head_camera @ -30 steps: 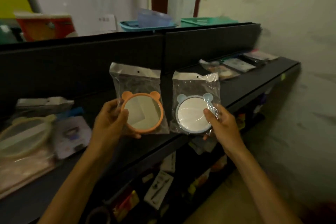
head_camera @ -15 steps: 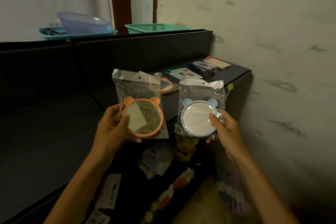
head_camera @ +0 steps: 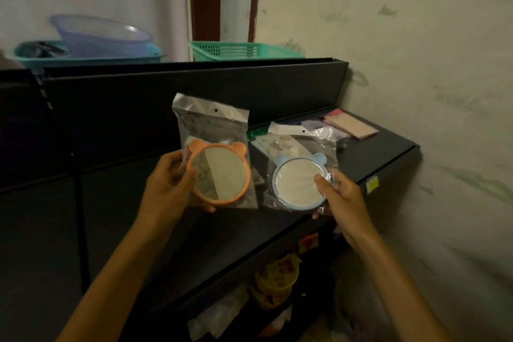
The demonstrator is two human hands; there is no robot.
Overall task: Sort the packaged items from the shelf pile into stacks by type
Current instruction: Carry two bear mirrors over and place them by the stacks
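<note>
My left hand (head_camera: 169, 186) grips an orange bear-eared round mirror (head_camera: 220, 175) in a clear plastic bag, held upright above the black shelf (head_camera: 369, 155). My right hand (head_camera: 340, 197) holds a blue bear-eared mirror (head_camera: 298, 183) in its own clear bag, tilted back and low over the shelf's right part. Behind the blue mirror several flat packaged items (head_camera: 349, 125) lie at the shelf's far right end, partly hidden by the bags.
A greenish wall (head_camera: 416, 64) closes off the right side. On top of the shelf unit stand a teal basket (head_camera: 244, 50) and a blue tray with a purple basin (head_camera: 100, 36). Packaged goods (head_camera: 277, 277) fill the lower shelf under the front edge.
My view and both hands have swung to the right along the shelf; the left-end pile is out of view. The blue mirror has dropped and tilted toward the shelf's right end.
</note>
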